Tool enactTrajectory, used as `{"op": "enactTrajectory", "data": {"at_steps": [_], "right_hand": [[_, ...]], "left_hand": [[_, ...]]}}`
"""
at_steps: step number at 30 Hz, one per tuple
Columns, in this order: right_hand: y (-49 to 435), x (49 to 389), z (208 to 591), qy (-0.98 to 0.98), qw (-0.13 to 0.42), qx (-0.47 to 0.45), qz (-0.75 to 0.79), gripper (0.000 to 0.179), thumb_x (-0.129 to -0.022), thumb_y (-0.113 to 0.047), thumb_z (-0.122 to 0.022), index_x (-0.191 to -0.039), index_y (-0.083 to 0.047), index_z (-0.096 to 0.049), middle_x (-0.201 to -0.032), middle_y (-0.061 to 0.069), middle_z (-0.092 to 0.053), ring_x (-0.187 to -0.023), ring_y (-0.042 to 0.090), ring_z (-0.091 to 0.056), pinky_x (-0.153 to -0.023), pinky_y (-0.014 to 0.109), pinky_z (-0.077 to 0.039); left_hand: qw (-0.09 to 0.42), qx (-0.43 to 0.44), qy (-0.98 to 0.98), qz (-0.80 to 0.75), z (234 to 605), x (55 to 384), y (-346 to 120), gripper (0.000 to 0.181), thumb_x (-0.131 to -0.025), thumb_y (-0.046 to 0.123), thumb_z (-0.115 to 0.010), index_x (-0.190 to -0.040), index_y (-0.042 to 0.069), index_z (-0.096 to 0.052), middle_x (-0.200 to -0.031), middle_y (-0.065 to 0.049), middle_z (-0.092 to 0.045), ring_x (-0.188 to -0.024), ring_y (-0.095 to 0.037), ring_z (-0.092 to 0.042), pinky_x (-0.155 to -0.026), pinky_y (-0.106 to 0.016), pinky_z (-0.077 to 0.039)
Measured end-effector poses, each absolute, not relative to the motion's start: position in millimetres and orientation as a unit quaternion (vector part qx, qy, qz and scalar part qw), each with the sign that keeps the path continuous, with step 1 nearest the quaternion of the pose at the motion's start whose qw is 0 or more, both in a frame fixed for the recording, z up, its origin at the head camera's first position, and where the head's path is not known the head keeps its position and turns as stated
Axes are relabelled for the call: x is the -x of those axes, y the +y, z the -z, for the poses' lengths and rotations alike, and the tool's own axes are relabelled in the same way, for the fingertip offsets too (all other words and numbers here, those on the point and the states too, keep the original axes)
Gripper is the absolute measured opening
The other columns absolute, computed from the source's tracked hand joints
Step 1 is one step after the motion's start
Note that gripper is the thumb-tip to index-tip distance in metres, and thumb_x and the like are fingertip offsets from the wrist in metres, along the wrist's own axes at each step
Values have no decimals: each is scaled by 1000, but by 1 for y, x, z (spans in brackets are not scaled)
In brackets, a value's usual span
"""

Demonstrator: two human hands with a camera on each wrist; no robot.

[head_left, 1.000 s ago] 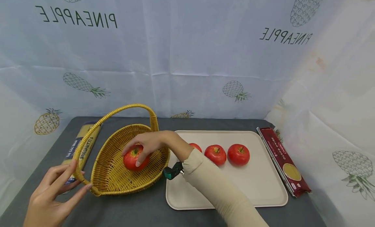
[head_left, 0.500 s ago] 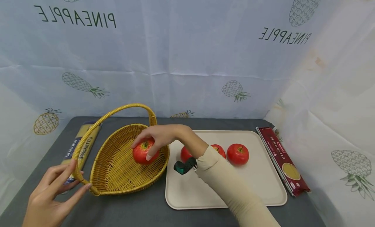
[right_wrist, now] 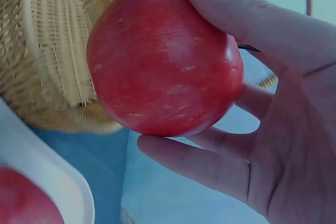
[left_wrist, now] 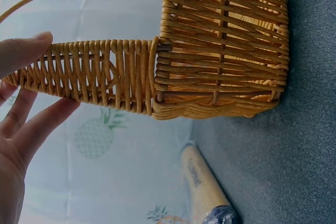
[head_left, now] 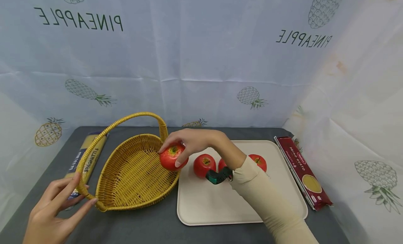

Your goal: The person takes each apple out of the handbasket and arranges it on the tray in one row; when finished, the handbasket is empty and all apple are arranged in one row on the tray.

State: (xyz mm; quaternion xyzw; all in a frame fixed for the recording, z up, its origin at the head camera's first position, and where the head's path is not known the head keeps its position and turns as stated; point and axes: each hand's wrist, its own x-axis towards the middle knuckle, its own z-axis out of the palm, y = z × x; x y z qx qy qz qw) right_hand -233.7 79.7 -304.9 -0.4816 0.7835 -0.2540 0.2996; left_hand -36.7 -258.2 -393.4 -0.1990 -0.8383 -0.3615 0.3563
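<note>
A red apple (head_left: 171,158) is held between the thumb and fingers of my right hand (head_left: 196,140), above the right rim of the yellow wicker basket (head_left: 135,181). In the right wrist view the same apple (right_wrist: 165,59) fills the middle, raised clear of the basket. My left hand (head_left: 55,205) pinches the lower left end of the basket's handle; the left wrist view shows the thumb on one side of the woven handle (left_wrist: 100,72) and fingers on the other. No apple shows inside the basket. Three more apples lie on the beige tray (head_left: 214,205), partly behind my right arm, including one red apple (head_left: 204,166).
A yellow and blue spaghetti pack (head_left: 91,156) lies left of the basket, partly behind the handle. To the tray's right is a dark red spaghetti pack (head_left: 302,172). A pineapple-print curtain (head_left: 201,62) hangs behind the grey table (head_left: 141,226).
My right hand has lifted the apple out of the basket and carried it right, toward the tray. The left hand has kept its hold on the handle, and the basket stays in place.
</note>
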Motion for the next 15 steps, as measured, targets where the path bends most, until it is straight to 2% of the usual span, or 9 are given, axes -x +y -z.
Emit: {"op": "enactTrajectory", "data": {"at_steps": [7,15], "right_hand": [[116,235,298,807,276,450,264,52,-87,-21,-81,-138,-22,-65,-140,-2,-58,-131,15,-49,-99,27,-60],[157,236,296,821,274,401,300,52,-87,-18,-81,-137,-19,-66,-140,1,-58,-130,20,-51,-102,34,-59]], "left_hand": [[341,188,-847,362,390,35,-257,89,-94,65,-56,-137,-12,-57,-130,25,-46,-112,14,-49,-86,5,-48],[336,184,-847,368,388,33,-255,89,-94,65,-57,-137,-12,-57,-131,25,-46,-113,13,-49,-85,5,-49]]}}
